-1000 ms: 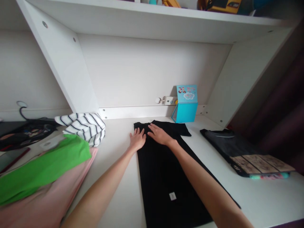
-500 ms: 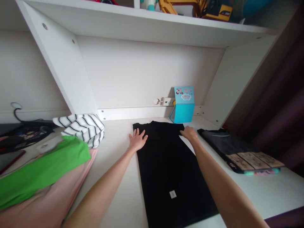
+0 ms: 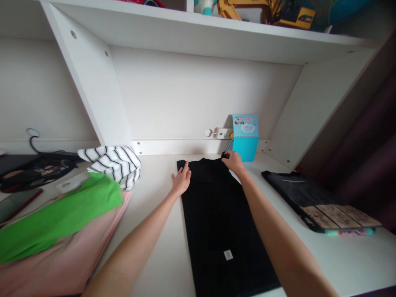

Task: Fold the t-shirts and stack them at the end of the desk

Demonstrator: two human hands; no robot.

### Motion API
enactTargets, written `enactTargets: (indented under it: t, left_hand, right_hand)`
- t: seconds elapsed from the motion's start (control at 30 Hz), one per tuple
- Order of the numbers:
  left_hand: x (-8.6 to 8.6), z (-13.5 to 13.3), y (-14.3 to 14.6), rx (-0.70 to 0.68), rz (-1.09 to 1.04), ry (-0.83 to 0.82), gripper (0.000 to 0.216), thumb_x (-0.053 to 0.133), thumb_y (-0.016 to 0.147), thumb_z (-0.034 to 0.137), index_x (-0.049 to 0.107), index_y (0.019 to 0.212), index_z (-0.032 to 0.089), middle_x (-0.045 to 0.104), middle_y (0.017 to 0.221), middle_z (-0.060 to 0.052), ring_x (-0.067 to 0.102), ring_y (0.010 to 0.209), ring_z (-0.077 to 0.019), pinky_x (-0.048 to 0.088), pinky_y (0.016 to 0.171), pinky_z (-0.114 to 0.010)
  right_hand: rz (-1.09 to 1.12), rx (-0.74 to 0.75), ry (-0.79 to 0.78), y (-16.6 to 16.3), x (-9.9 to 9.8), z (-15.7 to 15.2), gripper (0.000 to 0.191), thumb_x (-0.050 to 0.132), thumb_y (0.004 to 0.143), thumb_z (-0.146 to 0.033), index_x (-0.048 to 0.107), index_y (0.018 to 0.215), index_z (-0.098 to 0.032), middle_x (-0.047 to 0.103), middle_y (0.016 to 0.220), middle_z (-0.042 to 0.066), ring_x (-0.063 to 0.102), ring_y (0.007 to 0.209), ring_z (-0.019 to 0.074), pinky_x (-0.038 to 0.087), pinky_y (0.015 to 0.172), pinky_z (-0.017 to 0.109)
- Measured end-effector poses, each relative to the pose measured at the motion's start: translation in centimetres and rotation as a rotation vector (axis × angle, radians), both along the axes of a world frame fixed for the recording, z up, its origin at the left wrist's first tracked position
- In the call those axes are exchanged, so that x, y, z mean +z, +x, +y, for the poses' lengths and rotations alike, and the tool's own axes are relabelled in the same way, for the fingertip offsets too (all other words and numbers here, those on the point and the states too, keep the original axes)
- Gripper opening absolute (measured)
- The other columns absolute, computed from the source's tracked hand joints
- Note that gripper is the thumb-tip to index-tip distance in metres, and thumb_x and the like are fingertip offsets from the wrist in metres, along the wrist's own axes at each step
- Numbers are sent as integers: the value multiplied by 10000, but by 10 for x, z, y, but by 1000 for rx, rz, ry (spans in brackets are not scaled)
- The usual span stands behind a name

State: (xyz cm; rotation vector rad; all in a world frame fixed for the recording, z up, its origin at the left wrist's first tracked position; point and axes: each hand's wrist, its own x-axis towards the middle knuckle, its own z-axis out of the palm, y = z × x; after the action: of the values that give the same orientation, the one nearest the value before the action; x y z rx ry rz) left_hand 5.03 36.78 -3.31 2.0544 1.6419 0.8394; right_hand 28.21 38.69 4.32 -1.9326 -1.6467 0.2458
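Note:
A black garment (image 3: pixel 216 214) lies folded lengthwise on the white desk (image 3: pixel 157 231), with a small white label near its lower part. My left hand (image 3: pixel 182 181) rests on its far left corner, fingers together and stretched flat. My right hand (image 3: pixel 233 161) is at the far right corner, fingers pinched on the black fabric's edge.
A blue notebook stand (image 3: pixel 245 137) stands just behind my right hand. A striped cloth (image 3: pixel 111 164), a green garment (image 3: pixel 58 214) and a pink one (image 3: pixel 55 264) lie at the left. A dark folded garment with a printed panel (image 3: pixel 318 202) lies at the right. A shelf (image 3: pixel 216 35) hangs overhead.
My right hand moved from the middle of the garment's top out to the right, then back to the far right corner, where it pinched the fabric. The sleeve part at the right is now folded in.

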Motion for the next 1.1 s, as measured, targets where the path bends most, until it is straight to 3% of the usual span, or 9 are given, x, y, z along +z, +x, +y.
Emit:
enactTargets:
  t: [0.17, 0.27, 0.37, 0.5, 0.63, 0.77, 0.93, 1.0, 1.1]
  left_hand:
    - [2, -1, -2, 31, -87, -6, 532, 191, 944, 398, 57, 1450, 302, 507, 1339, -41, 300, 1337, -227, 47, 1059, -616]
    - [2, 1, -5, 37, -71, -12, 523, 199, 941, 399, 120, 1448, 297, 496, 1349, -50, 305, 1334, -246, 74, 1059, -608]
    - [2, 1, -5, 16, -28, -7, 487, 207, 938, 418, 253, 1414, 325, 485, 1360, -28, 289, 1340, -257, 79, 1058, -607]
    - [2, 1, -3, 14, 15, 5, 442, 226, 934, 436, 470, 1285, 325, 470, 1371, 9, 256, 1351, -257, 66, 1057, -618]
    - [2, 4, 0, 21, 19, 33, 417, 253, 928, 445, 510, 1239, 339, 495, 1349, 14, 286, 1331, -262, 80, 1033, -654]
    - [0, 7, 0, 7, 31, 54, 416, 252, 924, 476, 555, 1187, 362, 529, 1315, 12, 306, 1314, -275, 90, 1017, -672]
    - [0, 7, -1, 0, 45, 39, 409, 282, 917, 489, 591, 1143, 346, 523, 1318, -4, 329, 1298, -286, 80, 1009, -685]
    - [1, 7, -1, -4, 10, 43, 402, 289, 918, 485, 573, 1166, 342, 497, 1342, -2, 366, 1274, -286, 69, 1006, -691]
    - [2, 6, 0, 33, -66, 70, 387, 285, 931, 448, 561, 1178, 334, 492, 1342, -5, 451, 1207, -261, 83, 1026, -659]
  right_hand:
    - [-125, 216, 34, -90, -2, -23, 283, 536, 815, -158, 591, 1092, -137, 622, 1088, 122, 580, 1015, 211, 429, 852, 284]
    - [-169, 390, -3, -110, -7, -43, 328, 598, 785, -236, 587, 1104, -162, 647, 1035, 82, 602, 954, 185, 440, 796, 241]
    - [-202, 446, -18, -81, 1, -72, 296, 563, 820, -298, 583, 1091, -180, 648, 1015, 59, 607, 904, 169, 431, 782, 238]
    - [-256, 405, -88, -4, 8, -136, 269, 531, 833, -382, 592, 978, -163, 645, 948, 84, 606, 836, 204, 423, 746, 294]
    - [-290, 338, -275, 41, -7, -209, 263, 572, 784, -396, 545, 970, -213, 643, 861, 35, 601, 778, 199, 418, 691, 300]
    - [-285, 333, -307, 36, -31, -253, 212, 558, 783, -384, 502, 914, -227, 612, 773, -1, 594, 683, 181, 410, 633, 300]
    - [-373, 264, -156, 18, -51, -262, 152, 387, 828, -193, 473, 951, -211, 616, 860, 33, 619, 718, 190, 413, 615, 303]
    - [-409, 229, -123, 14, -52, -261, 201, 327, 820, -133, 479, 928, -205, 618, 842, 35, 618, 676, 186, 401, 583, 296]
    - [-351, 220, -119, 10, -42, -263, 162, 341, 843, -180, 498, 864, -215, 625, 769, 16, 611, 634, 175, 391, 571, 282]
